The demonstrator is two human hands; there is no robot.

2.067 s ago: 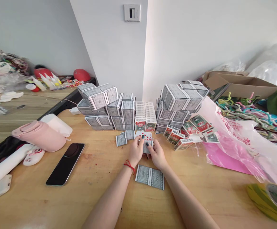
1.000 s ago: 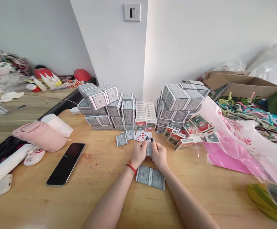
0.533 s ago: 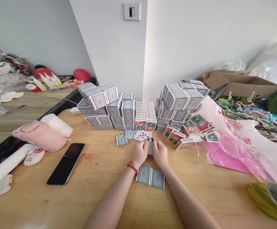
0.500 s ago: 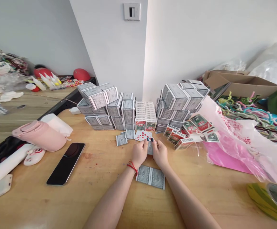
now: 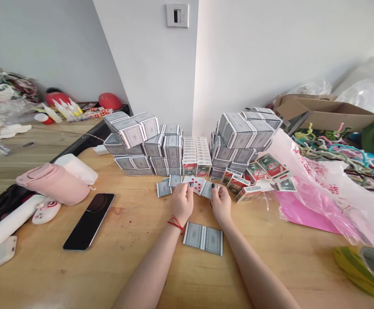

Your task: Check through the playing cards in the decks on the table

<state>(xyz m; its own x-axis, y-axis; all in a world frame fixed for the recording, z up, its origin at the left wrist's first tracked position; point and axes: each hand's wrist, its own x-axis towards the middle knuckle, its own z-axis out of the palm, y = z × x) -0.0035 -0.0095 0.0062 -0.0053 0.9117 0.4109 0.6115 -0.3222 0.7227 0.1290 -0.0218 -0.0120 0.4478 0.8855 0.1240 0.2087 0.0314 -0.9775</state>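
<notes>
My right hand (image 5: 221,204) pinches a grey patterned playing card (image 5: 206,190), back side showing, between thumb and fingers. My left hand (image 5: 183,201), with a red string at the wrist, has its thumb pressed to curled fingers; whatever they hold is hidden. Just beyond both hands lie face-up playing cards (image 5: 197,183) with red marks. To the left of these are some loose face-down cards (image 5: 164,189). Nearer me, between my forearms, a joined pair of card-backed panels (image 5: 203,238) rests flat on the table.
Blocks built from card backs stand in a left stack (image 5: 153,150) and a right stack (image 5: 245,133), with card boxes (image 5: 190,168) between. More boxes (image 5: 238,184) lie right, beside pink plastic (image 5: 309,210) and tape (image 5: 351,270). A phone (image 5: 88,221) and pink bottle (image 5: 58,182) sit left.
My hands have moved apart, left hand leftward and right hand rightward. The card that was between them is now in my right hand, tilted.
</notes>
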